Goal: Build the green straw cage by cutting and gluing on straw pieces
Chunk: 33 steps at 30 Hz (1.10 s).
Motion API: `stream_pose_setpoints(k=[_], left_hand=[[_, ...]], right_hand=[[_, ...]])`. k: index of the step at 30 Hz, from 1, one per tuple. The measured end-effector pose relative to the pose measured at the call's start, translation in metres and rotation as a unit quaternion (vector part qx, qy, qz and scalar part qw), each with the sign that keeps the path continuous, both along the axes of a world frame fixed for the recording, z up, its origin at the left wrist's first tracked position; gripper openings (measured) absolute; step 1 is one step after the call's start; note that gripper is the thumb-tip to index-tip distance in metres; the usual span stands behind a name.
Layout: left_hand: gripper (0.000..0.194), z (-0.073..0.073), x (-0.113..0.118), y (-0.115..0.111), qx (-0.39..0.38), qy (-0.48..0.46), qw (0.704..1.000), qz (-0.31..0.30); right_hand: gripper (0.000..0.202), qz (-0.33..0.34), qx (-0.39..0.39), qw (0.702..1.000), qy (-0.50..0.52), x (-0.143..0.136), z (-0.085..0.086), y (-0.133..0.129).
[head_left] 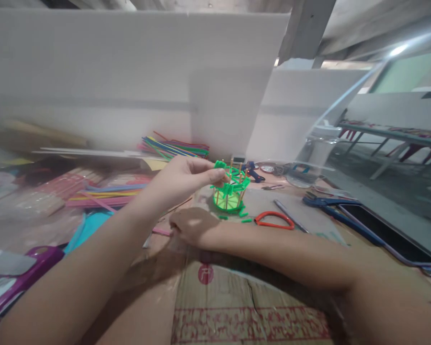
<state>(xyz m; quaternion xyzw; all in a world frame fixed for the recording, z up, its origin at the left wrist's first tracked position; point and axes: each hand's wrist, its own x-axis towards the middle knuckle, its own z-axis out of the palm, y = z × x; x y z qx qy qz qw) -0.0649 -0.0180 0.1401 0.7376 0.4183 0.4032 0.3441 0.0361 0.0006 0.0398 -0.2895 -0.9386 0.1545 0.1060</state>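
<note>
A small round craft model (228, 200) stands on the work surface, with a yellow-green base, thin wooden uprights and bright green fuzzy strips like pipe cleaner around it. My left hand (190, 175) reaches in from the left, thumb and fingers closed on the model's green upper edge. Below it, my right hand (194, 227) crosses to the left, low over the surface, its fingers curled down. What those fingers hold, if anything, is hidden; a pink strip (161, 232) lies beside them. Short green pieces (246, 221) are scattered at the model's foot.
Red-handled scissors (275, 220), a pen (290, 215), blue-handled pliers (321, 202) and a phone (386, 232) lie to the right. Coloured stems (175, 147) are piled behind. A purple tool (25, 282) sits front left; a clear lidded container (318, 148) stands back right.
</note>
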Motion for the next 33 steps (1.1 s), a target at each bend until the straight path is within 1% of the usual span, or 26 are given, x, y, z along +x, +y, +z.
stream_pose_setpoints(k=[1, 2, 3, 4, 5, 6, 7, 8, 10, 11, 13, 16, 18, 23, 28, 31, 33], left_hand=[[0.028, -0.002, 0.001, 0.000, -0.005, -0.016, 1.000, -0.010], [0.031, -0.004, 0.002, 0.001, -0.009, -0.030, 0.999, -0.018], [0.033, -0.006, 0.003, 0.002, -0.011, -0.042, 0.999, -0.023], [0.034, -0.008, 0.004, 0.002, -0.011, -0.050, 0.998, -0.025], [0.035, -0.010, 0.006, 0.002, -0.010, -0.053, 0.998, -0.023], [0.035, -0.013, 0.008, 0.002, -0.008, -0.053, 0.998, -0.018], [0.035, -0.015, 0.011, 0.002, -0.007, -0.050, 0.999, -0.013], [0.035, -0.018, 0.015, 0.001, -0.007, -0.046, 0.999, -0.008], [0.035, -0.025, 0.023, 0.000, -0.016, -0.034, 0.999, -0.005], [0.036, -0.028, 0.028, -0.001, -0.023, -0.025, 0.999, -0.006], [0.038, -0.036, 0.035, -0.001, -0.034, -0.003, 0.999, -0.017], [0.040, -0.046, 0.042, -0.001, -0.053, 0.012, 0.998, -0.042], [0.038, -0.049, 0.044, -0.001, -0.069, 0.003, 0.996, -0.055], [0.032, -0.049, 0.047, -0.004, -0.093, -0.016, 0.993, -0.064], [0.034, -0.051, 0.048, -0.004, -0.089, 0.008, 0.994, -0.067], [0.036, -0.051, 0.045, -0.001, -0.063, 0.032, 0.996, -0.055], [0.038, -0.051, 0.043, 0.000, -0.046, 0.051, 0.997, -0.040]], right_hand=[[0.010, -0.007, -0.006, 1.000, 0.006, 0.015, 0.000, -0.007], [0.006, 0.003, -0.026, 0.999, 0.021, 0.032, 0.001, -0.014], [0.005, -0.023, -0.082, 0.992, 0.094, 0.049, 0.004, -0.020], [0.004, -0.060, -0.151, 0.973, 0.166, 0.067, 0.008, -0.026], [0.003, -0.086, -0.221, 0.945, 0.225, 0.084, 0.014, -0.031], [0.007, -0.103, -0.277, 0.914, 0.277, 0.100, 0.021, -0.035], [0.013, -0.120, -0.307, 0.889, 0.318, 0.113, 0.029, -0.038], [0.018, -0.129, -0.315, 0.871, 0.353, 0.123, 0.037, -0.040], [0.024, -0.142, -0.313, 0.847, 0.405, 0.134, 0.050, -0.040], [0.026, -0.143, -0.315, 0.837, 0.425, 0.137, 0.053, -0.039], [0.029, -0.139, -0.321, 0.821, 0.451, 0.137, 0.054, -0.037], [0.032, -0.138, -0.321, 0.812, 0.468, 0.134, 0.046, -0.035], [0.032, -0.147, -0.311, 0.810, 0.475, 0.134, 0.042, -0.034], [0.031, -0.169, -0.308, 0.808, 0.473, 0.136, 0.039, -0.039], [0.029, -0.169, -0.308, 0.812, 0.467, 0.134, 0.036, -0.038], [0.022, -0.162, -0.302, 0.823, 0.453, 0.141, 0.044, -0.033], [0.018, -0.149, -0.288, 0.843, 0.428, 0.152, 0.055, -0.029]])
